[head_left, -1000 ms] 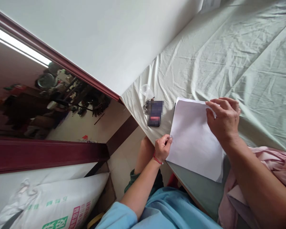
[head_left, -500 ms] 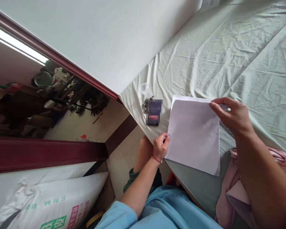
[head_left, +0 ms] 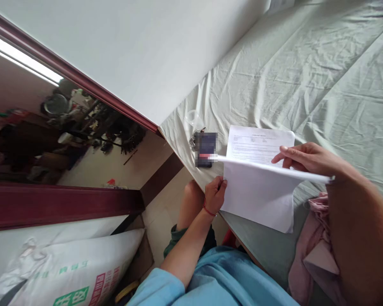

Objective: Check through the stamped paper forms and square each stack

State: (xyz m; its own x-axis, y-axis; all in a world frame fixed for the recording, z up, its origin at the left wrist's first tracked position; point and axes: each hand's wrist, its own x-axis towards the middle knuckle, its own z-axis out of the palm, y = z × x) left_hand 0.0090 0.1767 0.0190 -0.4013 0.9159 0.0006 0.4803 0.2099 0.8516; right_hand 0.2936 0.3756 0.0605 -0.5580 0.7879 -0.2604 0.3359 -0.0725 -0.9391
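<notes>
A stack of paper [head_left: 258,197] lies on the sheet-covered bed or table in front of me. Its blank top sheet is curled back toward me, baring a page [head_left: 257,142] with lines of small print, too small to read. My left hand [head_left: 215,196] is closed in a pinch on the stack's left edge, a red cord round the wrist. Beyond the curled sheet, my right hand [head_left: 306,156] hovers over or rests on the printed page's right side, its fingers stretched and apart. The sheet's raised edge crosses in front of that hand and hides part of it.
Left of the paper are a dark, pixelated flat object [head_left: 206,148], a bunch of keys [head_left: 193,139] and a clear plastic round piece [head_left: 192,116]. Pink cloth [head_left: 306,255] lies at lower right. A white wall [head_left: 130,55] and a full white sack [head_left: 92,263] stand left.
My right hand has turned the top sheet back from its far right corner toward me, uncovering the printed page, and no longer pinches that corner. My left hand has stayed in place.
</notes>
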